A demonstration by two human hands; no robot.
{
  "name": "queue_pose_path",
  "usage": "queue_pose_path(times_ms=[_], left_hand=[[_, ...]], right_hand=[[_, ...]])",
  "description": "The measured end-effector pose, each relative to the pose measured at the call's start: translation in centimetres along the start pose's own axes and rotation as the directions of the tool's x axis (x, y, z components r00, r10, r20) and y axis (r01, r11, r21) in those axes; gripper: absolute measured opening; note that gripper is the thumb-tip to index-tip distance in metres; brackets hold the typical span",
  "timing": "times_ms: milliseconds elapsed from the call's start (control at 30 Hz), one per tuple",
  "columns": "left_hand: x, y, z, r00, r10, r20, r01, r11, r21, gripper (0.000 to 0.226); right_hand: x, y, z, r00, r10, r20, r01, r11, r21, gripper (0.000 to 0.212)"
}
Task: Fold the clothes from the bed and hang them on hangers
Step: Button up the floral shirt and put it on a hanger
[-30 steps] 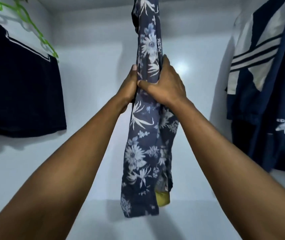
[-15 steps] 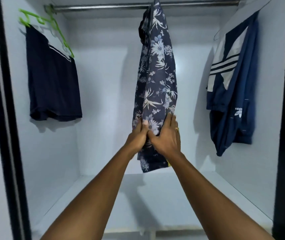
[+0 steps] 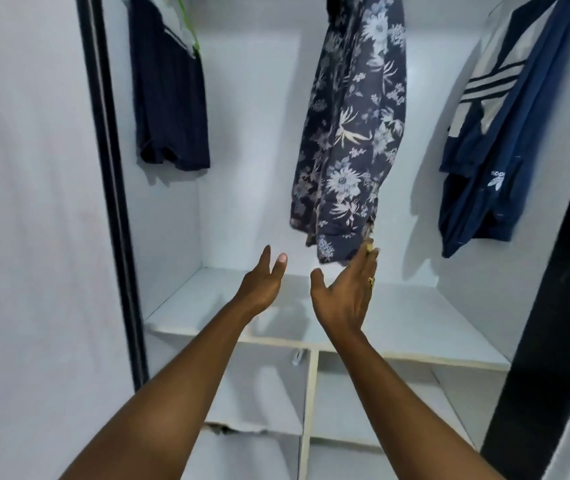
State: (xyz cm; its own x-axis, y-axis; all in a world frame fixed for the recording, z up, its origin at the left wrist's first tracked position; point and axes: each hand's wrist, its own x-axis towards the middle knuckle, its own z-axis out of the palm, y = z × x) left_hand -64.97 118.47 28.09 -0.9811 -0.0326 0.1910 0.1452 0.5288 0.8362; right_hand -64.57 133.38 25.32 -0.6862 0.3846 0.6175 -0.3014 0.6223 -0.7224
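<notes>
Head view: where was the floral shirt (image 3: 352, 133)?
– Hanging inside the white wardrobe, its top out of frame and its hem free above the white shelf (image 3: 415, 317).
– And the hands?
– Both were just below the shirt's hem, fingers straight and spread, gripping nothing. The left hand (image 3: 262, 282) was down-left of the hem and apart from it. The right hand (image 3: 345, 296), wearing a gold ring (image 3: 370, 280), reached to the hem's lower corner; whether it touched, I couldn't tell.
– Any writing?
– No readable words. A white trefoil logo (image 3: 496, 180) showed on the blue striped jacket (image 3: 519, 126) hanging right of the shirt.
– And left of the shirt?
– A dark navy garment (image 3: 169, 98) on a green hanger (image 3: 193, 46), with a black door frame (image 3: 110, 168) farther left.
</notes>
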Motion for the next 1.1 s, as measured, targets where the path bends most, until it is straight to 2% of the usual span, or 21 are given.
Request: queue_pose_path(times_ms=[133, 267, 400, 467, 567, 667, 767, 867, 933, 1000, 1100], left_hand=[[-5.0, -3.0, -0.2, 0.991, -0.119, -0.052, 0.122, 0.992, 0.042, 0.074], [-10.4, -6.2, -0.3, 0.967, -0.198, -0.161, 0.209, 0.976, 0.057, 0.077], [-17.5, -10.5, -0.3, 0.91, -0.319, -0.266, 0.355, 0.93, 0.1, 0.075], [-22.3, -12.8, -1.1, 0.876, -0.373, -0.306, 0.427, 0.895, 0.13, 0.076], [-30.0, -16.2, -3.0, 0.793, -0.477, -0.38, 0.559, 0.817, 0.141, 0.077], [-38.9, -19.1, -5.6, 0.674, -0.562, -0.48, 0.67, 0.738, 0.077, 0.074], [-48.1, -21.4, -8.7, 0.56, -0.61, -0.56, 0.749, 0.662, 0.027, 0.075], [-57.5, -23.6, -11.7, 0.414, -0.667, -0.62, 0.819, 0.57, -0.067, 0.077], [-63.9, -25.0, -13.7, 0.317, -0.7, -0.64, 0.855, 0.503, -0.126, 0.077], [-69.0, -26.1, -15.1, 0.255, -0.725, -0.639, 0.871, 0.459, -0.174, 0.077], [-79.2, -28.0, -18.0, 0.139, -0.759, -0.636, 0.885, 0.383, -0.263, 0.078]], right_hand=[[-4.8, 0.2, 1.5, 0.98, 0.121, 0.158, -0.13, 0.99, 0.048, 0.105], [-10.5, 0.1, 3.0, 0.926, 0.041, 0.374, -0.1, 0.985, 0.141, 0.099], [-17.5, 0.4, 3.8, 0.825, -0.028, 0.564, -0.053, 0.99, 0.127, 0.095], [-22.2, -0.3, 3.7, 0.723, -0.084, 0.686, -0.023, 0.989, 0.145, 0.091], [-29.9, -2.1, 3.6, 0.522, -0.187, 0.832, 0.079, 0.982, 0.171, 0.083], [-38.6, -5.3, 2.6, 0.287, -0.287, 0.914, 0.164, 0.955, 0.249, 0.075], [-47.5, -9.2, 1.5, 0.076, -0.4, 0.914, 0.205, 0.903, 0.378, 0.064], [-56.6, -13.1, 0.0, -0.119, -0.462, 0.879, 0.251, 0.842, 0.477, 0.066], [-62.9, -15.8, -1.3, -0.211, -0.487, 0.847, 0.261, 0.807, 0.529, 0.067], [-67.7, -17.7, -2.2, -0.281, -0.485, 0.828, 0.273, 0.787, 0.554, 0.068], [-76.9, -21.8, -4.5, -0.436, -0.495, 0.751, 0.285, 0.716, 0.637, 0.064]])
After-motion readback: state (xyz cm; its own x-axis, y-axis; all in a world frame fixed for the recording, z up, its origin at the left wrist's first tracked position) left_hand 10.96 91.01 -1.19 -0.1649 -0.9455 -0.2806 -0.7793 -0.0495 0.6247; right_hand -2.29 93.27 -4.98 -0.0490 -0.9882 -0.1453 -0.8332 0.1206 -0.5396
